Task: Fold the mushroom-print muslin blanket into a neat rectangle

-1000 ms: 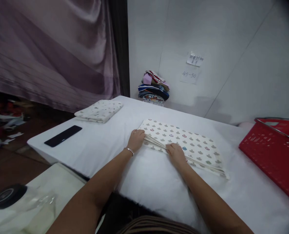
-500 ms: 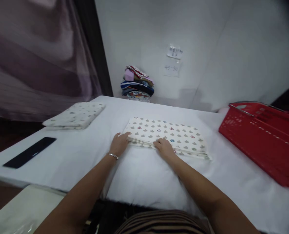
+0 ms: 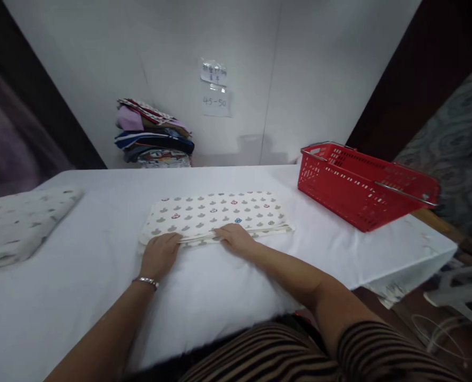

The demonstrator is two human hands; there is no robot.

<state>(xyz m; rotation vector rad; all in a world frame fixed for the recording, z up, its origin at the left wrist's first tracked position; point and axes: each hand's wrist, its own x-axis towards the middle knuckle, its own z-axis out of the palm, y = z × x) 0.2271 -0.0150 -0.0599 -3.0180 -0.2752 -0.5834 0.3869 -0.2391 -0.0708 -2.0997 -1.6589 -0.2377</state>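
Note:
A folded white cloth (image 3: 209,212) printed with small grey, red and blue figures lies flat on the white-covered table (image 3: 204,297). My left hand (image 3: 161,253), with a silver bracelet at its wrist, grips the cloth's near edge close to its left corner. Around the middle of that same edge, my right hand (image 3: 236,239) holds the layers, fingers curled over the top. Both thumbs are mostly hidden. Stacked layers show along the near edge to the right of my right hand.
Another folded patterned cloth (image 3: 24,225) lies at the table's left. A red plastic basket (image 3: 351,188) with metal handles stands at the right. Behind the table is a pile of folded fabrics (image 3: 154,135). Paper signs (image 3: 215,87) hang on the wall, and a white stool (image 3: 462,294) stands lower right.
The view has turned to the right, so the basket now shows whole and the dark flat object at left is out of view. My left hand lies further over the cloth's near edge.

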